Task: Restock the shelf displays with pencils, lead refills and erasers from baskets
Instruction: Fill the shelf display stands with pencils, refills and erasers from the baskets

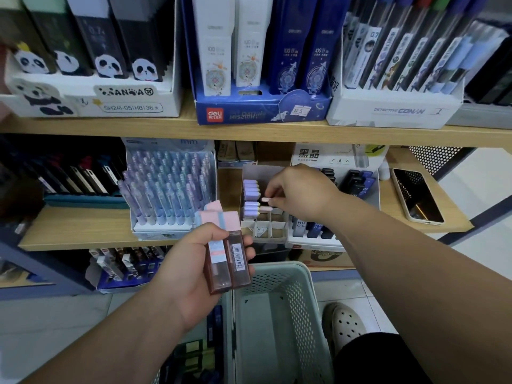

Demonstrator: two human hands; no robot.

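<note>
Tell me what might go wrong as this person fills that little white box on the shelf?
The left hand holds several refill cases at once; one could slip into the basket. The right hand, pinching a pink-capped case, might knock the purple-capped cases standing in the white box.

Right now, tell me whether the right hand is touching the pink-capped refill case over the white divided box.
Touching. The head view shows the right hand pinching the pink-capped refill case between thumb and fingertips.

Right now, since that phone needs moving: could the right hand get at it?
Probably, once freed: the phone lies uncovered on the shelf, right of the right hand, which pinches a pink-capped refill case.
</note>
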